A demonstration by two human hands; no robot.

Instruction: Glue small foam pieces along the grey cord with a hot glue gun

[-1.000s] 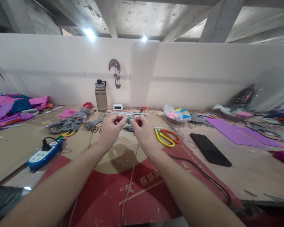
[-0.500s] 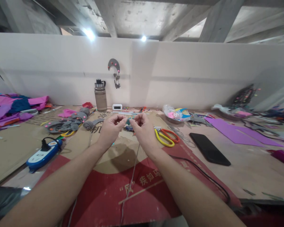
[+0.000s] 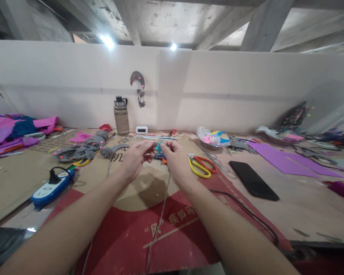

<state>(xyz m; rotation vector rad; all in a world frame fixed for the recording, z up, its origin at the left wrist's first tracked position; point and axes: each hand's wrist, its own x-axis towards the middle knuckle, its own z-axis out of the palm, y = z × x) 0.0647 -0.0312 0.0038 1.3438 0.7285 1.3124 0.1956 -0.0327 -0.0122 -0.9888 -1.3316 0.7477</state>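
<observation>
Both my hands are raised over the middle of the table, fingertips pinched together. My left hand [image 3: 136,158] and my right hand [image 3: 174,158] meet on a small teal piece [image 3: 159,146] held between them. A thin grey string [image 3: 163,202] hangs from under my right hand down across the red and tan cardboard [image 3: 126,236]. Small blue and orange bits [image 3: 159,157] lie on the table just below my fingers.
Yellow and orange scissors [image 3: 201,165] and a black phone [image 3: 253,180] lie to the right. A blue and white power strip [image 3: 50,187] sits on the left. Grey felt pieces [image 3: 80,151], a water bottle [image 3: 121,115], purple sheets [image 3: 286,160] and a black cable [image 3: 246,214] surround the work area.
Both hands have dropped slightly and closed in, so the fingertips now meet on the teal piece. The view has shifted a little to the right.
</observation>
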